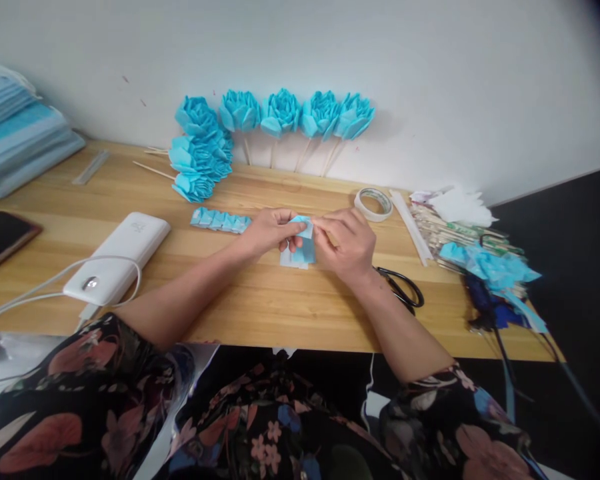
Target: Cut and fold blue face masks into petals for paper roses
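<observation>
My left hand [275, 233] pinches a small light-blue square [304, 225], thin like paper or cloth, between thumb and fingers. At the square's right edge, my right hand [347, 243] has its thumb and forefinger pressed together; whether they grip the corner or some tiny piece cannot be made out. Beneath my hands lie more blue and whitish squares [305, 253] on the wooden table [280, 307]. Left of my left hand runs a row of folded blue pieces [219, 219], its right end partly hidden. Black-handled scissors [407, 287] lie under my right forearm, blades hidden.
Blue flowers on sticks [281, 113] lean against the wall, with more flowers stacked [200, 150] at their left. A tape roll [373, 203] and white strips [411, 227] lie right. Sticks and blue scraps [490, 263] pile farther right. A cabled power bank [120, 257] and phone [3, 240] sit left.
</observation>
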The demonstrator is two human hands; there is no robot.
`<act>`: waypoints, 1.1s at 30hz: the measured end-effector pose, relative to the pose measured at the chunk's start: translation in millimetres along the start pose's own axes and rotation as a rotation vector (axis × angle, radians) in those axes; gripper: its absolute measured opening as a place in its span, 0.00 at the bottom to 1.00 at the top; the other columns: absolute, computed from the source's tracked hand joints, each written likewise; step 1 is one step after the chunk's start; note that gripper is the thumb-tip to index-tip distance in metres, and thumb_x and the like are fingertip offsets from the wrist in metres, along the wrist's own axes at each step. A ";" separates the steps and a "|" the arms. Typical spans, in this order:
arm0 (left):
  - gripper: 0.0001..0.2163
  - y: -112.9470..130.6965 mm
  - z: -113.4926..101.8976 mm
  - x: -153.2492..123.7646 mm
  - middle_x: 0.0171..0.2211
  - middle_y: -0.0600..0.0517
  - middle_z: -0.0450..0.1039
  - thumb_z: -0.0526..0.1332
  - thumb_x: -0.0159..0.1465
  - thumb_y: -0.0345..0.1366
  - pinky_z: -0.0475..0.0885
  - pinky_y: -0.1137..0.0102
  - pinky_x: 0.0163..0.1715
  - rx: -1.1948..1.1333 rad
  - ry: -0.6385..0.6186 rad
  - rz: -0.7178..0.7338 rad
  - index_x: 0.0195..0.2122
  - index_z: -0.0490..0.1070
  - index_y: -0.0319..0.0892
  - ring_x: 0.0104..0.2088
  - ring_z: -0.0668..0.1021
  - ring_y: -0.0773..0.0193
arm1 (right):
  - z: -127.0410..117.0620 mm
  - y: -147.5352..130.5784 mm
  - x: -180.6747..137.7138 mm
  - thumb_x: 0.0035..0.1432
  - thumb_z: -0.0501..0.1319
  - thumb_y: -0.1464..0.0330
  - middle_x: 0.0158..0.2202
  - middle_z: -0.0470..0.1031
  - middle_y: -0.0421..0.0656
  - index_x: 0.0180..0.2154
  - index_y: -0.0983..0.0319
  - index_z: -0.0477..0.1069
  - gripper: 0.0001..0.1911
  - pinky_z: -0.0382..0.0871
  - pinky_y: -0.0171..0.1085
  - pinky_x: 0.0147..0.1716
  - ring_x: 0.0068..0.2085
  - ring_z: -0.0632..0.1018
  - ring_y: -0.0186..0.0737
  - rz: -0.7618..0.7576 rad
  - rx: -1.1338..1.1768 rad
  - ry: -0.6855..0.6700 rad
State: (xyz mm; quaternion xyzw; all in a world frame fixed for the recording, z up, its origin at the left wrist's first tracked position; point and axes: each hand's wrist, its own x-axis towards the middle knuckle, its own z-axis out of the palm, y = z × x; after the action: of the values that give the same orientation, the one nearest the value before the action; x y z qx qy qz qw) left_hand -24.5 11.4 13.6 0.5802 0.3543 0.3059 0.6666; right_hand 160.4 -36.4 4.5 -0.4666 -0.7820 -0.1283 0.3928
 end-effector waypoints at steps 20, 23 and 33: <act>0.07 -1.3 -2.1 -0.1 0.23 0.53 0.76 0.64 0.63 0.35 0.63 0.77 0.20 -0.012 -0.006 0.025 0.29 0.71 0.38 0.20 0.74 0.73 | 5.0 -0.8 -0.9 0.64 0.59 0.73 0.35 0.82 0.42 0.38 0.55 0.79 0.11 0.73 0.42 0.38 0.37 0.78 0.42 -0.049 -0.033 -0.025; 0.07 -3.2 -3.2 0.9 0.25 0.52 0.77 0.65 0.62 0.36 0.64 0.77 0.20 -0.024 -0.028 0.033 0.29 0.71 0.38 0.20 0.74 0.73 | 4.8 -1.1 -0.5 0.64 0.58 0.72 0.34 0.82 0.42 0.37 0.56 0.79 0.11 0.73 0.42 0.38 0.36 0.78 0.42 -0.036 -0.023 -0.035; 0.06 -1.8 -4.8 0.9 0.23 0.50 0.77 0.63 0.62 0.35 0.65 0.76 0.21 -0.100 -0.068 -0.008 0.29 0.72 0.38 0.22 0.76 0.69 | 3.2 2.9 -1.7 0.65 0.58 0.72 0.35 0.82 0.43 0.38 0.57 0.80 0.11 0.72 0.40 0.37 0.37 0.77 0.41 -0.051 -0.015 -0.044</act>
State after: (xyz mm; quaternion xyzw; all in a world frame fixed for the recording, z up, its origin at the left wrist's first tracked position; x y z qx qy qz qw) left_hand -28.1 14.5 11.4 0.5549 0.3182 0.3004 0.7075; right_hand 161.6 -34.1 0.6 -0.4524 -0.8009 -0.1339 0.3688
